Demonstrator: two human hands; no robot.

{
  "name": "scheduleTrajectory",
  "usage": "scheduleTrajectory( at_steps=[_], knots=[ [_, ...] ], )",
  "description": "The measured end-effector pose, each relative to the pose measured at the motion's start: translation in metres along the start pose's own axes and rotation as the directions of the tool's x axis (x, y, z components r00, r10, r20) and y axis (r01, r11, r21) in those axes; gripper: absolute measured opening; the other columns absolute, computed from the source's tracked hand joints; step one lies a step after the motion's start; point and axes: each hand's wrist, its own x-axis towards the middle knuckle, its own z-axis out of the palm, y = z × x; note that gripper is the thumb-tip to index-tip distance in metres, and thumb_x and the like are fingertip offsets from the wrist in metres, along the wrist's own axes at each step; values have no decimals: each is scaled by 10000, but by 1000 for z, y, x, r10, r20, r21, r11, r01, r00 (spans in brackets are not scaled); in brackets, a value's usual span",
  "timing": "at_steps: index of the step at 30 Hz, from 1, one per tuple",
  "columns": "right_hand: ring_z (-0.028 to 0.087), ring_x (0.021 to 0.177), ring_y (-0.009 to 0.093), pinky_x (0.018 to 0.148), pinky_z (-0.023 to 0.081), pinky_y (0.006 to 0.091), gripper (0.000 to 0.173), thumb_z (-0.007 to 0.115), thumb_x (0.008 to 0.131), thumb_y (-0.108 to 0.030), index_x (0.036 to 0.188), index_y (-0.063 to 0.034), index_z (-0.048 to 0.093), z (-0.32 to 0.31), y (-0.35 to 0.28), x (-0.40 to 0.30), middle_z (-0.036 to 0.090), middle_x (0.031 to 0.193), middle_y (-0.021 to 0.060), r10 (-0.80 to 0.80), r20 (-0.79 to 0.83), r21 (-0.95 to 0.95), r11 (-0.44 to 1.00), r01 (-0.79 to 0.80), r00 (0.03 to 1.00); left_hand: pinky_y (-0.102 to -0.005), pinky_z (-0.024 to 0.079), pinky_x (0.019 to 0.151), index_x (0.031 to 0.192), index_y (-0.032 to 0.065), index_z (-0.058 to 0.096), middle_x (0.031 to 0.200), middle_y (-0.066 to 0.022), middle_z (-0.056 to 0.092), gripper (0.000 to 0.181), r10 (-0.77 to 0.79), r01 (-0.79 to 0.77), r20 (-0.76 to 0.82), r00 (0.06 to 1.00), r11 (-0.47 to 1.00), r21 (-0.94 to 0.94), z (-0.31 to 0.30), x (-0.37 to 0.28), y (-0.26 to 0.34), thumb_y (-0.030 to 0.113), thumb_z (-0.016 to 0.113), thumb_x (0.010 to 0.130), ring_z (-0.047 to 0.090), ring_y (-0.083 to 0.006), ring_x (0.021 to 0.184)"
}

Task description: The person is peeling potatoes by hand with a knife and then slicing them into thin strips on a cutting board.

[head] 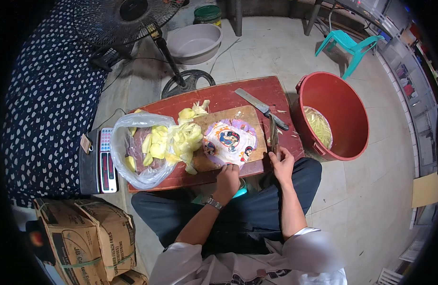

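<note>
A white and lilac cloth (pixel 229 142) printed with cartoon figures is spread on a wooden cutting board (pixel 204 123). My left hand (pixel 229 181), with a metal watch at the wrist, pinches the cloth's near edge. At the board's right side, my right hand (pixel 282 164) grips the handle of a knife (pixel 273 133), whose blade points away from me. A second knife (pixel 252 99) with a dark handle lies flat beyond the board. Pale yellow-green slices (pixel 185 142) are heaped at the board's left, spilling from a clear plastic bag (pixel 144 180).
The low red table (pixel 236 85) carries all this. At right a red tub (pixel 347 117) contains pale shreds (pixel 316 126). A digital scale (pixel 108 167) stands left, with tied cardboard boxes (pixel 87 238) nearer. Beyond are a stand fan (pixel 133 14), grey basin (pixel 195 42) and turquoise chair (pixel 350 46).
</note>
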Motion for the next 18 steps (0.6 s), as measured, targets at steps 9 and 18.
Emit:
scheduleTrajectory(
  at_steps=[9,18],
  knots=[
    [594,754,110,719,502,296,306,775,851,-125,1098,42,704,-1,-4,0,696,836,55,-6,-26,47,999,8,1000,-479,520,770,981,39,638,937,-174,619,181,106,-106,-14,994,994,-35,-32,46,32,119,714,838,635,-372,894],
    [618,778,114,745,510,299,310,770,853,-125,1107,40,708,-2,-5,-2,717,861,67,20,-25,48,999,-19,999,-524,529,753,881,11,643,885,-223,689,127,-171,136,-102,980,949,-283,6,70,35,137,630,901,664,-423,829]
  ],
)
